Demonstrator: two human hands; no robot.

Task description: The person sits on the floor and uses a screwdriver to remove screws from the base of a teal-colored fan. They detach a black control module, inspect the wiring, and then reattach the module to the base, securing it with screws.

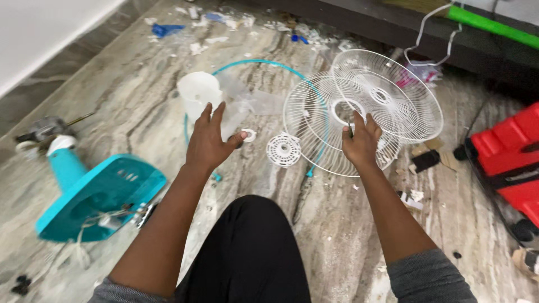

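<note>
Left hand [209,143] open, fingers spread over floor [314,224] near white cap [249,135] | right hand [360,143] gripping grille [331,123] near its hub | step: positioning grille | next: needs steady two-handed hold

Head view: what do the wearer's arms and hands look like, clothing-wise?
Both hands, left hand and right hand, are bare: no gloves, and no rings or watch that I can make out. The forearms are uncovered; grey sleeves are pushed up near the elbows. Black trousers cover the knee between the arms.

Hands [209,141] over white fan grilles [314,120]
</note>
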